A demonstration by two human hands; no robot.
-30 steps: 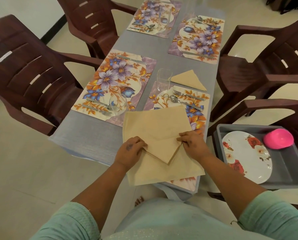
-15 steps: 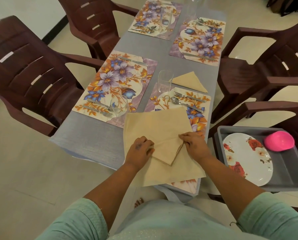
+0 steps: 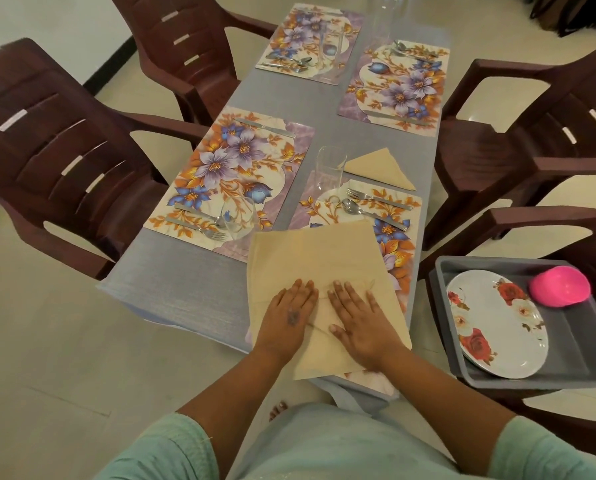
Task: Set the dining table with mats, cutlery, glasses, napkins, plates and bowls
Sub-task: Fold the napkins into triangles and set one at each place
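Flat, both hands (image 3: 327, 317) press beige cloth napkin (image 3: 310, 258).

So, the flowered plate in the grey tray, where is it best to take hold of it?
Probably at the plate's near rim, coming from above on the person's side. It leans there on the tray's wall, raised, so fingers could slip under; its far edge lies low beside the pink bowl.

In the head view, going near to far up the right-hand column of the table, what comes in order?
Hands pressing the beige napkin → fork and spoon → folded napkin triangle → far right floral mat.
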